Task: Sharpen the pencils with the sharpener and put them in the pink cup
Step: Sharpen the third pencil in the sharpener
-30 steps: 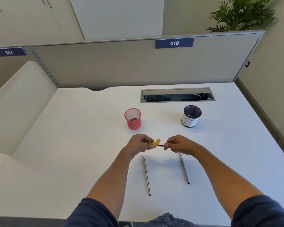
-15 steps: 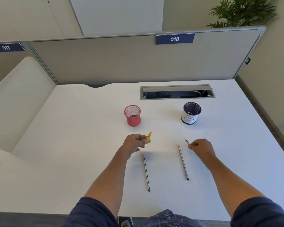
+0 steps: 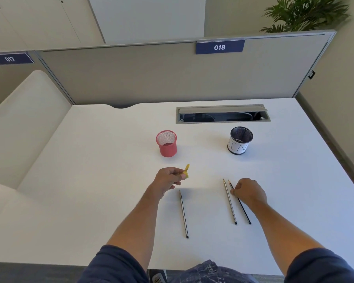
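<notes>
- Head view, hands: the left hand (image 3: 168, 179) hovers above the tabletop (image 3: 102, 180), its fingers pinching a small yellow sharpener (image 3: 186, 173). The right hand (image 3: 248, 192) rests low on the tabletop, fingers curled on the rightmost pencil (image 3: 243, 211) near its tip; whether they grip it or only touch it cannot be told.
- Head view, pencils: a middle pencil (image 3: 230, 202) lies just beside the rightmost one, both with sharpened tips pointing away from the person. A third, left pencil (image 3: 183, 214) lies apart, below the left hand; how sharp its tip is cannot be told.
- Head view, cups: the pink cup (image 3: 167, 144) stands beyond the left hand and appears to hold no pencils. A black mesh cup (image 3: 240, 140) with a white label stands to its right, in front of an open cable tray (image 3: 223, 115).
- Step in hand (judgement): a sharpened pencil is at the right hand; none has reached the pink cup.
- Next move (judgement): either carry the sharpened pencils leftward and forward into the pink cup, tip clearing the rim, or take up the left pencil and feed it into the sharpener.
</notes>
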The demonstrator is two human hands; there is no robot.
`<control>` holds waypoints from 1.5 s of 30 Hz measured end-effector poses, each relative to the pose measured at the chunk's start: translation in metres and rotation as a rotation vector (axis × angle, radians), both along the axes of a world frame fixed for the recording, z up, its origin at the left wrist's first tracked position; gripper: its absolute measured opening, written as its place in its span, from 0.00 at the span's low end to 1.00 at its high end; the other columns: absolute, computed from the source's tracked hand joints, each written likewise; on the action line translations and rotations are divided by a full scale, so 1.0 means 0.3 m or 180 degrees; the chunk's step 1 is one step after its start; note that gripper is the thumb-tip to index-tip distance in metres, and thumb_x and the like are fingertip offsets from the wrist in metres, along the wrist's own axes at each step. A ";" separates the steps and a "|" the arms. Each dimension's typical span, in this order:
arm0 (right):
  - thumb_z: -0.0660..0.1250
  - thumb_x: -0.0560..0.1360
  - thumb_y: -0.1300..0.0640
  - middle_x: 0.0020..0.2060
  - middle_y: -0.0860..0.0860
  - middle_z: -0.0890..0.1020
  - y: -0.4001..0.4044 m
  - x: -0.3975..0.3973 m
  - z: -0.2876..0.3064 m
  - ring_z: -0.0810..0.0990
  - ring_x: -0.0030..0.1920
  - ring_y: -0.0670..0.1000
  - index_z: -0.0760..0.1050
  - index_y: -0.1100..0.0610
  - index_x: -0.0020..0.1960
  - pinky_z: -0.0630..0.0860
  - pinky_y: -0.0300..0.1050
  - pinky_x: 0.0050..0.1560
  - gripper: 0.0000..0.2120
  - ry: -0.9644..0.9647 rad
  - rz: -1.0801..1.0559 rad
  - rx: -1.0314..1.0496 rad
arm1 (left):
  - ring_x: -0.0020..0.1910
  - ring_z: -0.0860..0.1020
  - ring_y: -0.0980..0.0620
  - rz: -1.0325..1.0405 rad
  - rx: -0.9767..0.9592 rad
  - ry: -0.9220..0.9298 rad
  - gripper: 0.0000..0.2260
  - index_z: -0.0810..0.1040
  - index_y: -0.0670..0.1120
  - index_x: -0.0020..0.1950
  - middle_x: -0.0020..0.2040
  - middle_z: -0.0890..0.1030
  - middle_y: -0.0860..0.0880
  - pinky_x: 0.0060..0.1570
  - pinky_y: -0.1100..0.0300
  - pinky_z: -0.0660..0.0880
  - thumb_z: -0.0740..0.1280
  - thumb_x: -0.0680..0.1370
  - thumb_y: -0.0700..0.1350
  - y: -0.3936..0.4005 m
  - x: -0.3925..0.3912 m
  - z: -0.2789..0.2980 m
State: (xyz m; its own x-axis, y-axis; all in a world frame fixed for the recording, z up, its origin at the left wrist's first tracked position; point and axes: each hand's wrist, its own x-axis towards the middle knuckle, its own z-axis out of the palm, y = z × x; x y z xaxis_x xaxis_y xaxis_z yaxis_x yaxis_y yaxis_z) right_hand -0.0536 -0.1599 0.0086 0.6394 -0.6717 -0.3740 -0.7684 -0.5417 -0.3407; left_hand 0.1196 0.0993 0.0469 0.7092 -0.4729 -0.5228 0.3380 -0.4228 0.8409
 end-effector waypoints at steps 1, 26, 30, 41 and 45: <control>0.70 0.73 0.47 0.40 0.48 0.82 0.010 0.002 0.000 0.80 0.41 0.53 0.78 0.50 0.43 0.72 0.43 0.38 0.07 -0.0083 0.0033 -0.0195 | 0.41 0.82 0.54 0.0014 -0.0002 -0.0004 0.09 0.85 0.50 0.53 0.52 0.88 0.48 0.46 0.57 0.73 0.77 0.74 0.47 0.001 0.002 0.001; 0.60 0.75 0.51 0.54 0.52 0.82 0.510 0.216 -0.038 0.82 0.53 0.56 0.78 0.55 0.57 0.72 0.45 0.45 0.14 0.0889 0.2172 -0.0082 | 0.39 0.81 0.55 0.0311 -0.0022 -0.0187 0.08 0.86 0.48 0.53 0.48 0.88 0.49 0.44 0.58 0.73 0.75 0.76 0.49 0.041 -0.001 -0.001; 0.63 0.73 0.49 0.50 0.51 0.83 0.477 0.211 -0.031 0.82 0.50 0.56 0.78 0.55 0.54 0.71 0.44 0.42 0.14 0.0703 0.1964 0.0089 | 0.39 0.82 0.54 0.0291 -0.0020 -0.0213 0.08 0.86 0.49 0.52 0.48 0.88 0.49 0.44 0.57 0.73 0.75 0.76 0.49 0.041 0.000 0.000; 0.64 0.70 0.49 0.39 0.51 0.80 0.337 0.210 0.044 0.80 0.42 0.56 0.76 0.54 0.41 0.69 0.42 0.36 0.09 -0.0082 0.1630 0.0018 | 0.38 0.82 0.56 0.0256 -0.0086 -0.0281 0.08 0.86 0.49 0.52 0.48 0.88 0.50 0.44 0.58 0.73 0.74 0.76 0.50 0.042 0.012 0.007; 0.63 0.71 0.49 0.37 0.49 0.83 0.252 0.212 0.109 0.82 0.40 0.55 0.74 0.52 0.43 0.76 0.44 0.34 0.07 -0.0696 0.1270 0.0407 | 0.39 0.82 0.54 0.0363 -0.0150 -0.0221 0.07 0.86 0.49 0.52 0.49 0.88 0.49 0.44 0.57 0.73 0.73 0.77 0.50 0.038 0.030 0.017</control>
State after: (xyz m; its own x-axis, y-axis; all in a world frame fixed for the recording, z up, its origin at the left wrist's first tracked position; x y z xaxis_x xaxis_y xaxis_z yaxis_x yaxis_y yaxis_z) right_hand 0.0101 -0.0843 0.0415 0.9113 -0.3148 -0.2655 -0.4114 -0.7233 -0.5546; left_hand 0.1287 0.1107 0.0521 0.7935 -0.4100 -0.4498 0.3220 -0.3445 0.8819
